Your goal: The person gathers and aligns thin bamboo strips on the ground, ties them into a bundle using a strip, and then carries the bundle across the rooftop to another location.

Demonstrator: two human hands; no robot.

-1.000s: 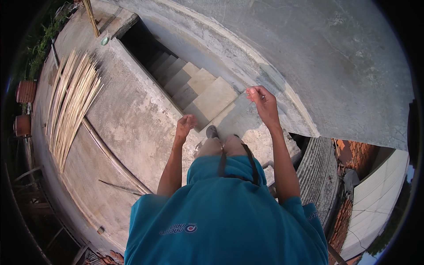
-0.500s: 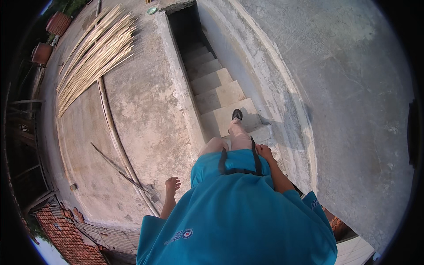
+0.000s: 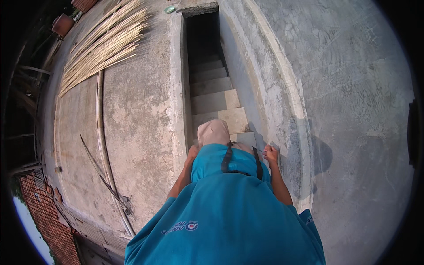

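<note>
Concrete steps [image 3: 215,103] lead down in front of me into a dark opening. My left hand [image 3: 192,152] hangs beside my leg at the edge of my blue shirt [image 3: 229,212], its fingers mostly hidden. On the other side, my right hand [image 3: 270,153] is loosely closed beside the stairwell's low wall [image 3: 289,145], with nothing visible in it. Two dark straps [image 3: 227,158] hang over the front of the shirt. One knee, in pale trousers [image 3: 213,130], is raised above the steps.
Long pale strips [image 3: 104,46] lie spread on the concrete floor at the far left, across a long pole [image 3: 100,119]. A thin dark stick [image 3: 95,163] rests near that pole. A small green dish [image 3: 169,9] sits by the opening. Tiled roofs [image 3: 44,212] show at lower left.
I have moved down toward the steps, and one knee has come up. My left hand has swung in beside my leg. The right hand has moved slightly away from my clothing.
</note>
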